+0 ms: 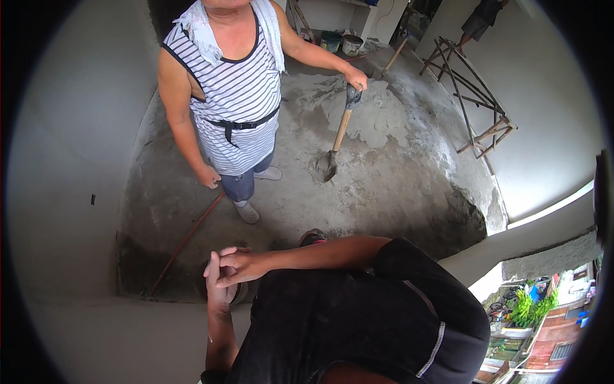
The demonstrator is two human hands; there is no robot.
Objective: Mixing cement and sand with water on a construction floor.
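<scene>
My left hand (219,289) is raised at the lower left, its fingers extended. Against its palm and fingers rests my right hand (242,267), reaching across from the right. No object shows in either hand. Behind them, a round dark thing (242,294) is mostly hidden. Facing me stands a person in a striped sleeveless top (235,110), with a towel (204,36) round the neck. That person's hand rests on the grip of a shovel (341,129) with a wooden shaft, its blade down on the concrete floor (288,206).
A heap of grey mix (367,113) lies behind the shovel. A second long-handled tool (394,57) stands beyond, near buckets (352,44). Another person (479,21) is by a wooden trestle (472,96) at the right wall. A red hose or cord (187,242) crosses the floor at left.
</scene>
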